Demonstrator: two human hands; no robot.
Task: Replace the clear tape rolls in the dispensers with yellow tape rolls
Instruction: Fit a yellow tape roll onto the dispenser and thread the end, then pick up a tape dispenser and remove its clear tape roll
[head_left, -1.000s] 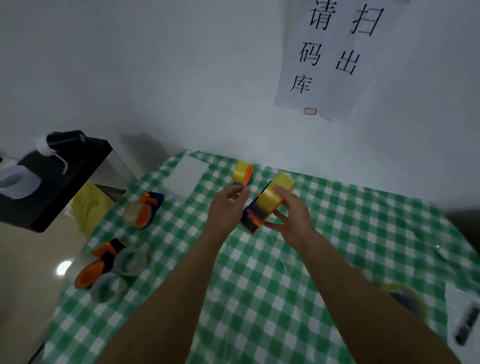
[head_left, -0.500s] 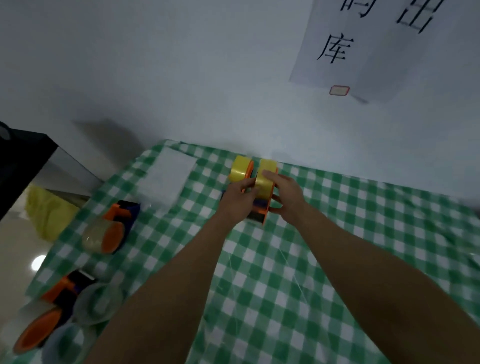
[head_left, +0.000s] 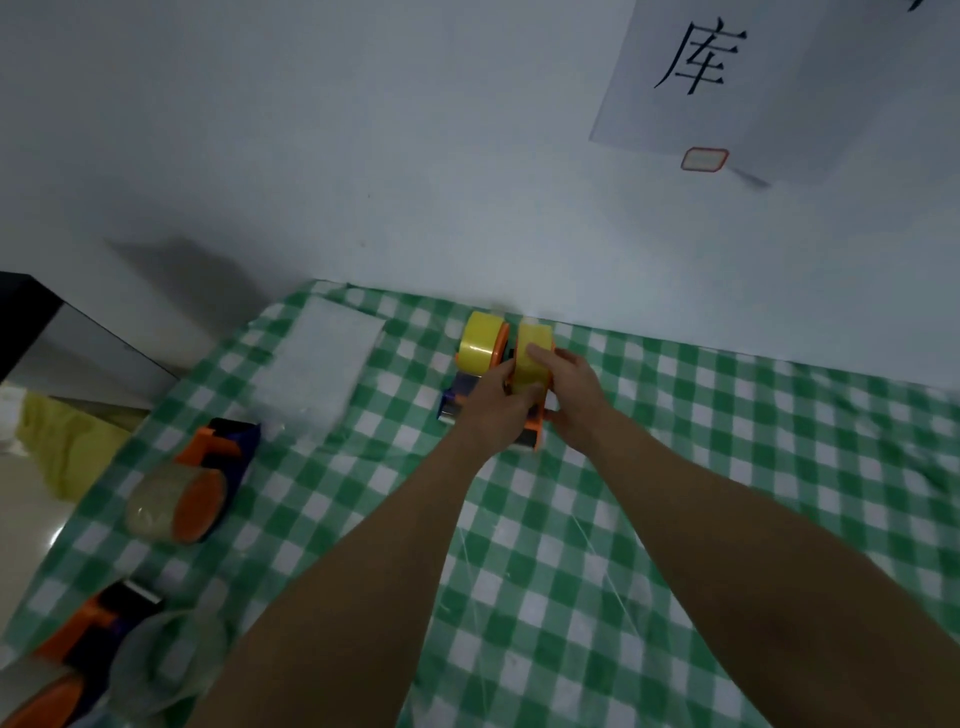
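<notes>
Two orange and purple dispensers with yellow tape rolls stand side by side near the wall. The right one (head_left: 532, 358) is held between both hands: my right hand (head_left: 571, 395) grips its yellow roll and orange frame, and my left hand (head_left: 496, 410) grips its left side. The left dispenser with a yellow roll (head_left: 480, 345) stands just beyond my left hand. A dispenser with a clear roll (head_left: 179, 501) lies at the left. Another dispenser (head_left: 88, 639) with a loose clear roll (head_left: 166, 660) beside it sits at the lower left.
The green checked tablecloth (head_left: 675, 467) covers the table up to the white wall. A white sheet (head_left: 317, 364) lies at the back left. A black box (head_left: 26, 306) and yellow cloth (head_left: 62, 447) sit past the table's left edge. A paper sign (head_left: 779, 78) hangs on the wall.
Both hands carried the dispenser with the yellow roll away from me and set it down upright beside the other yellow-roll dispenser near the wall. The view tilted down and closer.
</notes>
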